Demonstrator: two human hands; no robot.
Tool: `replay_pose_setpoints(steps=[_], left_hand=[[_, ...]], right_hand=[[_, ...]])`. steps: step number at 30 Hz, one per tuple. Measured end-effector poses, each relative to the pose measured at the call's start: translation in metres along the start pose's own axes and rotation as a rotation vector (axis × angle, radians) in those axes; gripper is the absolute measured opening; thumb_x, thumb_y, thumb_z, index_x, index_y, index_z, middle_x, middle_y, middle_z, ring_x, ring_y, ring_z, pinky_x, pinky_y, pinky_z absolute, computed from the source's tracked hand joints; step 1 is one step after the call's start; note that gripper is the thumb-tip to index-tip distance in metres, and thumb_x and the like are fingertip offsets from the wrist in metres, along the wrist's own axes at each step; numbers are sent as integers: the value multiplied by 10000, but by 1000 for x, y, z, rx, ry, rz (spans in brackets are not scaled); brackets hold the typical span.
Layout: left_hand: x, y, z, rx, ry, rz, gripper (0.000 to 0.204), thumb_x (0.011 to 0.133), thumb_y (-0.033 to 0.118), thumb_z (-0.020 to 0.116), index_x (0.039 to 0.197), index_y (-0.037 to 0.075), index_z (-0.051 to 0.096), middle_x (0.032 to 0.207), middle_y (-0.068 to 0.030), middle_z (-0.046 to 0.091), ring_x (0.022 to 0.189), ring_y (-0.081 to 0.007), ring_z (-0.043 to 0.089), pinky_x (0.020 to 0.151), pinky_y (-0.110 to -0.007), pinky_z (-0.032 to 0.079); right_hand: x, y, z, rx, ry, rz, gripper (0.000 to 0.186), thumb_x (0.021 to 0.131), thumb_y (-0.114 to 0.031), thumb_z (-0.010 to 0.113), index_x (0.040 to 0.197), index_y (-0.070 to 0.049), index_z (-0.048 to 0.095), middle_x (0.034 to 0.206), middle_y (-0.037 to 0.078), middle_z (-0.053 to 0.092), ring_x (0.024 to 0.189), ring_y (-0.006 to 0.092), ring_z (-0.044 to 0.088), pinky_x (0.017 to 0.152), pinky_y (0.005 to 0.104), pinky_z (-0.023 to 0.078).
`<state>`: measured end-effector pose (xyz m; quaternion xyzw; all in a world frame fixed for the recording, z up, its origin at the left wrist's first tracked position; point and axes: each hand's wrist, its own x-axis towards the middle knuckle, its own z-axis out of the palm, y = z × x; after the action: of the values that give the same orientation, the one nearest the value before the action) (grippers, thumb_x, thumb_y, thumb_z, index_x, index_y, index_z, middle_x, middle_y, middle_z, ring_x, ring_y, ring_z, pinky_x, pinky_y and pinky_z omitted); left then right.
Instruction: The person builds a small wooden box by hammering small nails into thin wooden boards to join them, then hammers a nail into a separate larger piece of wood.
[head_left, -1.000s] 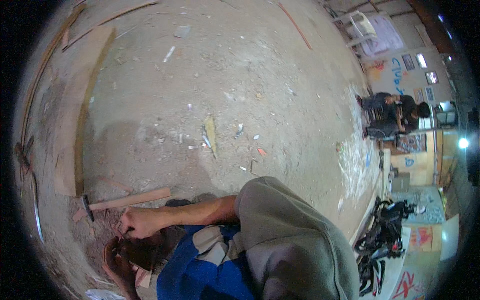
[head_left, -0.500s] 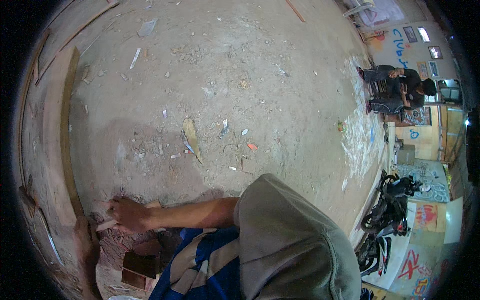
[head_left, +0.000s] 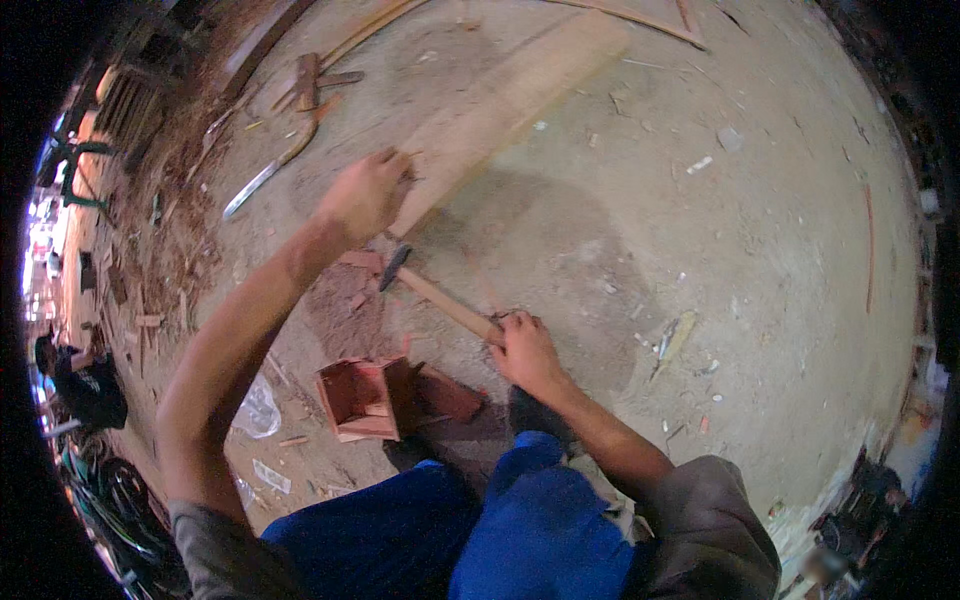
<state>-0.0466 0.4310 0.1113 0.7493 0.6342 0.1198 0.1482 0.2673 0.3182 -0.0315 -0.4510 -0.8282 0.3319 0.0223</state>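
My right hand (head_left: 527, 352) is wrapped round the light wooden handle of a hammer (head_left: 447, 305). Its dark head points away to the left, just short of the near end of a long pale wooden plank (head_left: 510, 105) on the ground. At that near end is my left hand (head_left: 370, 195), fingers curled together; whatever they may pinch is too small and blurred to make out. Below the hammer head stands a small open reddish wooden box (head_left: 358, 400), close to my feet. A reddish piece of wood (head_left: 450, 392) lies beside it.
A wooden-handled tool (head_left: 308, 85) and a curved tool with a bright blade (head_left: 270, 168) lie at the far left. Wood scraps and a clear plastic bag (head_left: 258, 410) are on the dirt floor. A person (head_left: 88, 385) sits at the left edge.
The view has swung round toward the left, bringing the box, the tools and both forearms into sight. My hands, close together before, are now farther apart, and the hammer shows plainly.
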Motion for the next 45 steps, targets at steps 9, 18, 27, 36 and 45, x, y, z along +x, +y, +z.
replay_pose_setpoints(steps=[9, 18, 27, 36, 45], left_hand=[[-14, -56, 79, -321, 260, -147, 237, 859, 76, 642, 1081, 45, 720, 1039, -197, 677, 1061, -409, 627, 925, -466, 510], [-23, -70, 110, -371, 597, -36, 161, 848, 151, 697, 979, 95, 773, 1129, -144, 660, 1113, -365, 583, 971, -447, 490], [-23, -63, 81, -275, 339, -560, 435, 733, 337, 832, 1149, 242, 746, 1354, -168, 564, 1281, -428, 463, 1044, -621, 378], [-3, -110, 110, -707, 250, -653, 642, 714, 451, 886, 1289, 281, 656, 1351, -191, 596, 1326, -416, 480, 1061, -649, 392], [0, -169, 140, -997, 216, -519, 509, 905, 203, 787, 1328, 15, 575, 1258, -137, 674, 1095, -223, 668, 905, -364, 559]], right_hand=[[-29, -61, -104, 157, -331, 336, 461, 861, -274, 744, 1123, 63, 570, 909, 289, 691, 907, 435, 697, 790, 502, 555], [-58, -42, -112, 345, 55, 156, 402, 950, -125, 705, 1291, -3, 531, 914, 137, 709, 760, 132, 693, 638, 302, 549], [0, -68, -103, 186, 200, 112, 411, 997, -126, 657, 1352, 1, 494, 970, 123, 690, 820, 143, 654, 717, 288, 523], [18, -80, -88, 380, 133, 253, 435, 975, -165, 710, 1333, 7, 530, 815, 68, 650, 652, 135, 624, 567, 279, 497], [41, -71, -69, 1050, -105, 379, 221, 916, -185, 731, 1054, -34, 648, 696, 24, 595, 505, 107, 563, 409, 302, 467]])
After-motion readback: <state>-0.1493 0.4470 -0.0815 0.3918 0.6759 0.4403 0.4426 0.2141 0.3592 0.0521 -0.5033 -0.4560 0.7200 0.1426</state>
